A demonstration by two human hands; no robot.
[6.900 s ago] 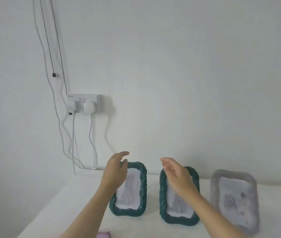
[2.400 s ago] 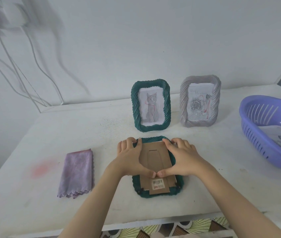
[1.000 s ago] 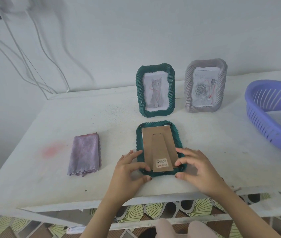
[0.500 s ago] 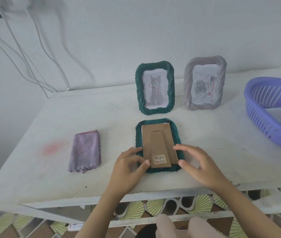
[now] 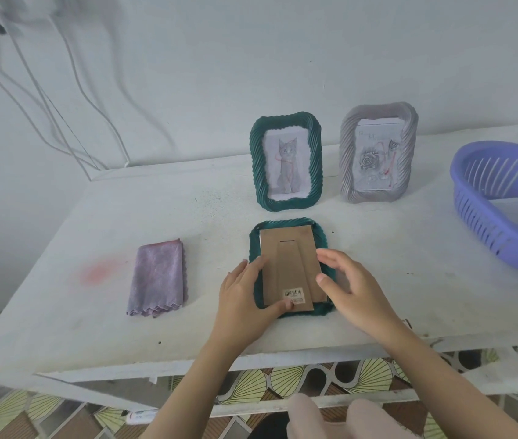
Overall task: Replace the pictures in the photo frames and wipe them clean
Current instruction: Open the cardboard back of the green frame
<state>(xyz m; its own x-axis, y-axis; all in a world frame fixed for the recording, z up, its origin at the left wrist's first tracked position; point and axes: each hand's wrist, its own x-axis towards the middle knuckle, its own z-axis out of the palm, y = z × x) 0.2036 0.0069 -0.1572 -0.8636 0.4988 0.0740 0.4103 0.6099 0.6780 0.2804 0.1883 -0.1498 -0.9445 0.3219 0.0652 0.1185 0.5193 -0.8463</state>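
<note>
A green photo frame (image 5: 287,225) lies face down near the table's front edge, its brown cardboard back (image 5: 289,264) up. My left hand (image 5: 246,299) rests on the frame's left and lower edge, thumb on the back's bottom by the barcode sticker. My right hand (image 5: 351,288) hovers over the right edge, fingers spread and curled; contact is unclear. Behind stand a second green frame (image 5: 286,161) with a cat picture and a grey frame (image 5: 378,153) with a rose drawing. A folded purple cloth (image 5: 158,277) lies to the left.
A purple plastic basket (image 5: 486,204) with a paper sheet inside sits at the right edge of the white table (image 5: 124,217). White cables (image 5: 45,90) hang down the wall at the back left. Patterned floor shows below the table's front edge.
The frame was taken from the wall side and laid face down earlier. In the last second both hands shifted slightly up along the frame's lower sides; my left thumb now presses on the cardboard back.
</note>
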